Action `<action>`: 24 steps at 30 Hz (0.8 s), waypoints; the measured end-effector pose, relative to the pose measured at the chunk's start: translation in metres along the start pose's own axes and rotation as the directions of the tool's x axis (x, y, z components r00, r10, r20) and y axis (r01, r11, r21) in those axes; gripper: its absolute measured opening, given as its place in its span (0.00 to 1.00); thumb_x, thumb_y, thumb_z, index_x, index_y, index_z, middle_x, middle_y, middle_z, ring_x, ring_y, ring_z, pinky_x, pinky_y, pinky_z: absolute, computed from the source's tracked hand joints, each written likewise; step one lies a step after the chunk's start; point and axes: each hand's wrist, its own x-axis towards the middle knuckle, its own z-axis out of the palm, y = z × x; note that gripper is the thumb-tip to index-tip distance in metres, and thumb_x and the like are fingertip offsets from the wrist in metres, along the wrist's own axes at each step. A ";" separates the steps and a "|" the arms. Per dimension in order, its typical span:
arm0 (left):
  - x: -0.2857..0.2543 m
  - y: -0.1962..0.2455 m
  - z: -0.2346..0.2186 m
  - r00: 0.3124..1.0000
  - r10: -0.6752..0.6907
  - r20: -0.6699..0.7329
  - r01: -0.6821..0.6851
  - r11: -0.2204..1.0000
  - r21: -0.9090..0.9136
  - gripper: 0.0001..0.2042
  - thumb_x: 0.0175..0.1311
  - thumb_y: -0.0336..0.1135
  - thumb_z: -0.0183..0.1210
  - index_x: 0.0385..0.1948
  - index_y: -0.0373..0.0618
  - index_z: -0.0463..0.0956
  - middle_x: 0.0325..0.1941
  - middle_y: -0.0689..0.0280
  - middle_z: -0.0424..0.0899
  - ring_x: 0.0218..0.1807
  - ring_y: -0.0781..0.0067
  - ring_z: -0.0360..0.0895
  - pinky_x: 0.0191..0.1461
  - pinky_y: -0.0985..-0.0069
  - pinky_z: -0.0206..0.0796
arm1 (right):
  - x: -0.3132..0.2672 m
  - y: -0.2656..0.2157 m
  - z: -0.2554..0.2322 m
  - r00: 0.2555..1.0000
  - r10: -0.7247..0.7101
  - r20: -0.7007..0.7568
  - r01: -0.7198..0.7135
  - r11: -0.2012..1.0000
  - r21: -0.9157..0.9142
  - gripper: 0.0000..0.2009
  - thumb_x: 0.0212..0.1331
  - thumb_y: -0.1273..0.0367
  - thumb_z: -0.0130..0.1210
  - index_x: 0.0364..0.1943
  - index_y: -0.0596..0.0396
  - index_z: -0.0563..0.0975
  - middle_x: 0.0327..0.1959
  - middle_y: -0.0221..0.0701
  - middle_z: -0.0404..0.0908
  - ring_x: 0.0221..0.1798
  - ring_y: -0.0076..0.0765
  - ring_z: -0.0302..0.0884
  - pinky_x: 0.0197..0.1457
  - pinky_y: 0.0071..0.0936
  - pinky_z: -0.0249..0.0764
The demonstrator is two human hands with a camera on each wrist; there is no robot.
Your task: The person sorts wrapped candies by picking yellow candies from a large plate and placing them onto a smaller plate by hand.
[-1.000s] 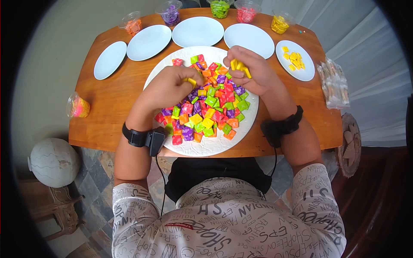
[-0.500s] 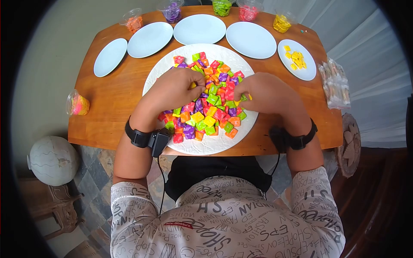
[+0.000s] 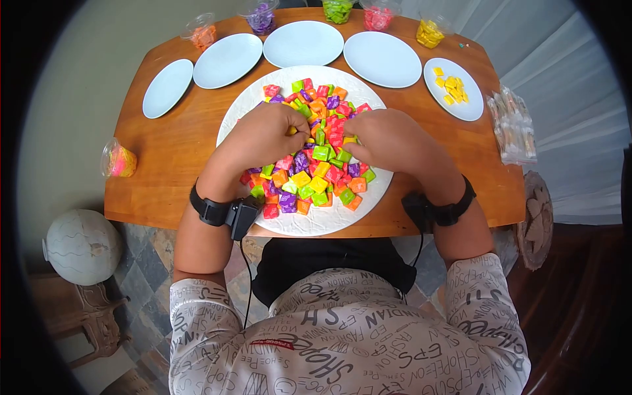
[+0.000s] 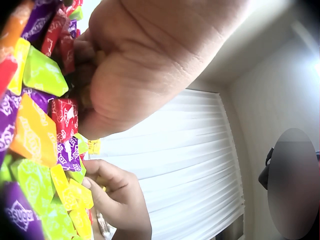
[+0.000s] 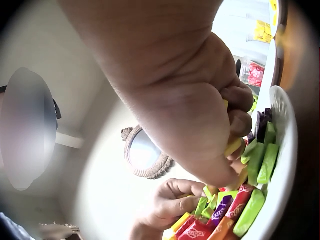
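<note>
A heap of small wrapped square candies (image 3: pixel 301 179) in several colours covers the middle of a large white plate (image 3: pixel 372 197). My left hand (image 3: pixel 263 136) is curled at the heap's left side, a bit of yellow candy (image 3: pixel 293 131) showing between its fingers. Across from it, my right hand (image 3: pixel 392 139) reaches into the right side, thumb and fingertips at the candies. Yellow candies (image 5: pixel 233 146) show within its curled fingers in the right wrist view. Its fingertips are partly hidden in the head view.
Four bare plates (image 3: pixel 303 45) line the back, with a plate of yellow candies (image 3: pixel 438 82) at right. Clear cups (image 3: pixel 429 34) of single-colour candies stand behind them. One cup (image 3: pixel 120 160) lies tipped at left; a bag of wrapped sticks (image 3: pixel 512 128) lies at right.
My right hand has come down from above the heap's upper right, turned palm down and moved in among the candies. The left hand has shifted only slightly and stays curled at the heap.
</note>
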 end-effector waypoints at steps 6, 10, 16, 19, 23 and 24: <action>-0.001 -0.003 0.001 0.998 0.054 -0.037 -0.054 0.998 -0.017 0.07 0.60 0.33 0.67 0.36 0.43 0.89 0.34 0.56 0.90 0.37 0.56 0.87 0.43 0.64 0.76 | 0.009 0.014 0.012 0.996 -0.054 -0.065 0.061 0.993 0.106 0.11 0.70 0.63 0.55 0.41 0.57 0.83 0.35 0.45 0.84 0.39 0.54 0.82 0.46 0.49 0.77; -0.001 -0.001 0.001 1.000 0.017 -0.014 -0.017 0.998 -0.062 0.08 0.61 0.30 0.67 0.39 0.41 0.89 0.35 0.57 0.90 0.36 0.62 0.86 0.44 0.68 0.76 | 0.007 0.005 -0.004 0.998 0.046 -0.052 0.003 0.719 0.695 0.14 0.75 0.62 0.52 0.37 0.57 0.80 0.28 0.36 0.81 0.31 0.39 0.80 0.36 0.31 0.76; 0.000 0.000 0.001 0.999 -0.028 -0.024 0.027 0.998 -0.054 0.06 0.62 0.29 0.68 0.38 0.38 0.88 0.33 0.58 0.90 0.34 0.70 0.85 0.43 0.72 0.76 | 0.010 0.014 0.003 0.996 -0.084 0.021 -0.051 -0.379 0.924 0.19 0.81 0.56 0.44 0.40 0.57 0.77 0.29 0.28 0.74 0.28 0.18 0.70 0.23 0.16 0.58; 0.000 0.001 0.001 0.999 -0.035 -0.027 0.034 0.999 -0.035 0.06 0.62 0.29 0.68 0.37 0.38 0.88 0.32 0.58 0.90 0.32 0.70 0.85 0.42 0.72 0.76 | 0.013 -0.003 0.001 0.996 0.034 0.086 -0.059 -0.487 0.872 0.20 0.81 0.55 0.46 0.37 0.57 0.77 0.29 0.28 0.74 0.27 0.18 0.68 0.21 0.17 0.55; -0.001 0.001 0.001 1.000 -0.003 -0.023 0.002 0.999 -0.042 0.07 0.60 0.30 0.69 0.36 0.38 0.88 0.31 0.59 0.90 0.31 0.70 0.84 0.41 0.72 0.76 | 0.014 0.006 0.011 0.997 -0.016 0.082 -0.082 -0.040 0.996 0.17 0.76 0.58 0.57 0.35 0.57 0.80 0.30 0.28 0.77 0.28 0.21 0.74 0.24 0.22 0.64; -0.001 0.002 0.000 1.000 -0.005 -0.023 0.004 0.999 -0.042 0.07 0.60 0.30 0.69 0.36 0.38 0.88 0.31 0.59 0.90 0.31 0.70 0.84 0.41 0.72 0.76 | 0.013 0.007 0.014 0.996 -0.018 0.083 -0.083 -0.041 0.996 0.17 0.76 0.58 0.57 0.35 0.57 0.80 0.30 0.28 0.77 0.28 0.21 0.74 0.24 0.22 0.64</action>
